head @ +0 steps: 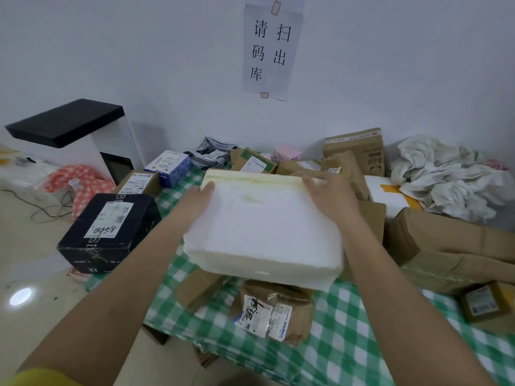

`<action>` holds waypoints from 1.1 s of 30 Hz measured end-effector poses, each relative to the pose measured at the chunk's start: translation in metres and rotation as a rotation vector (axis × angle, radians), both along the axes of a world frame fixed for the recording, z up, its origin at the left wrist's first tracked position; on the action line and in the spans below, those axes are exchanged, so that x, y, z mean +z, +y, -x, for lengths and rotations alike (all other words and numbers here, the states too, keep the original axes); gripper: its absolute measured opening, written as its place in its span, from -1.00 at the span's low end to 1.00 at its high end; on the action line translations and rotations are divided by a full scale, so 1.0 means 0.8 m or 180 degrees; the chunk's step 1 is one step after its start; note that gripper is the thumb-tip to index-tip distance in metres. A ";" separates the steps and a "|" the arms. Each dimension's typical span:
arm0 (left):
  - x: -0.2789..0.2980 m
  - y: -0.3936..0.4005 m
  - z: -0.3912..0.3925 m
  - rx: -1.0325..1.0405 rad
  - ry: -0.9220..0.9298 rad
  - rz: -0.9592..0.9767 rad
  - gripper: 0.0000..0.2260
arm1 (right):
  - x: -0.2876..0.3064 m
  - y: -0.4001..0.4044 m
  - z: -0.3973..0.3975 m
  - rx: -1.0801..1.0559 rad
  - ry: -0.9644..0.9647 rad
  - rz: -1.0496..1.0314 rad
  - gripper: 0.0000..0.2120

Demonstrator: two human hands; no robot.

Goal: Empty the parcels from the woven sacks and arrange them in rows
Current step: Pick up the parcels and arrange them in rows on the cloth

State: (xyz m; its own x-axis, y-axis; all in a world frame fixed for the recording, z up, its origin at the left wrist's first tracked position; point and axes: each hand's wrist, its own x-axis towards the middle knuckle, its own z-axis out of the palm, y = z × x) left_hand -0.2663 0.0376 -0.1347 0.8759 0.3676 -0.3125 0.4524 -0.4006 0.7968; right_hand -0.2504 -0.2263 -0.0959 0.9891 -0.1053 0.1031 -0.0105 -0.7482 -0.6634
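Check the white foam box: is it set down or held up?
Held up. The white foam box is gripped at its sides by the left hand and right hand, above the brown parcels.

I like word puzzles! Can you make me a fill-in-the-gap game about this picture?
1. Both hands hold a ____ foam box.
2. The cloth under the parcels is white and ____.
3. The black box lies to the ____ of the foam box.

Missing words: white; green; left
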 end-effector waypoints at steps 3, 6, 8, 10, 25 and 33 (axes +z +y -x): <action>0.022 0.003 -0.006 0.0012 -0.0238 0.0018 -0.49 | 0.014 0.008 -0.010 -0.0053 -0.0184 -0.0016 -0.59; 0.032 0.002 -0.002 0.0026 -0.0411 0.0072 -0.52 | 0.015 0.006 -0.009 -0.0077 -0.0391 -0.0150 -0.61; 0.036 -0.001 0.008 0.0048 -0.0575 0.0198 -0.55 | 0.012 0.003 -0.004 -0.0053 -0.0551 -0.0230 -0.63; 0.037 -0.002 0.012 0.0098 -0.0688 0.0283 -0.55 | 0.008 0.001 0.000 -0.0048 -0.0702 -0.0337 -0.65; 0.033 0.025 0.038 0.0795 -0.1130 0.1119 -0.02 | 0.003 0.035 0.024 0.0038 -0.1258 -0.0996 -0.83; 0.044 0.032 0.055 0.1001 -0.1090 0.1423 -0.15 | -0.001 0.050 0.035 0.0008 -0.1078 -0.1042 -0.88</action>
State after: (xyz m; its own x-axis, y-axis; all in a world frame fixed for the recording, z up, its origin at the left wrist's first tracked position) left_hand -0.3102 0.0629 -0.0998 0.8248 0.5222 -0.2168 0.1845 0.1138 0.9762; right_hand -0.2780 -0.1867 -0.0967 0.9058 -0.1839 0.3817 0.2487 -0.4987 -0.8303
